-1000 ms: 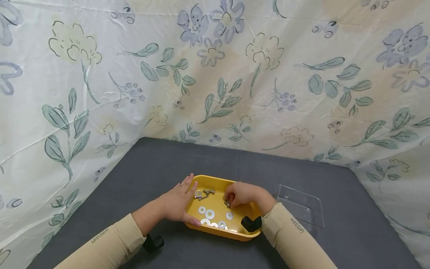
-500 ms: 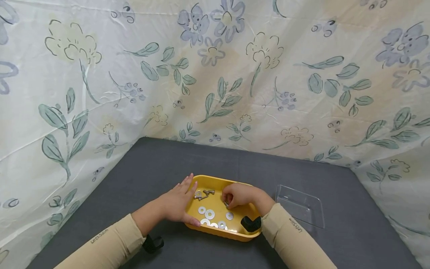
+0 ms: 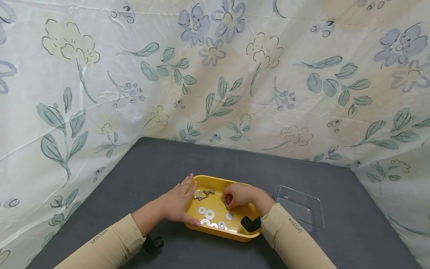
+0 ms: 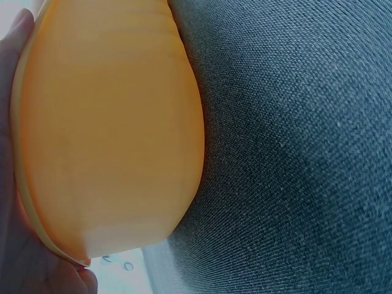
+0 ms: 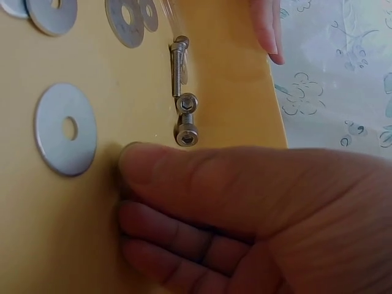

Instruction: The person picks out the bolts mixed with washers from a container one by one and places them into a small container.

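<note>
My right hand (image 3: 242, 194) is inside a yellow tray (image 3: 215, 182), its fingers curled and pinching a small metal screw (image 3: 226, 204) low over the floor. In the right wrist view the thumb and fingertips meet the tray's floor and mostly hide that screw. Flat washers (image 3: 209, 214) lie in the near half of the tray; one washer (image 5: 49, 131) is close to the thumb. Several socket-head screws (image 5: 187, 135) lie together towards the tray's left end. My left hand (image 3: 176, 203) rests on the left rim with fingers spread; in the left wrist view it lies along the outer wall (image 4: 110, 135).
A clear plastic tray or lid (image 3: 299, 205) stands right of the yellow tray on the dark grey cloth (image 3: 201, 155). Flowered curtains (image 3: 215, 74) enclose the back and sides. Black wrist straps (image 3: 251, 224) sit on both wrists.
My right hand has shifted slightly left, and less of the pinched screw shows. The left hand and the tray have stayed put.
</note>
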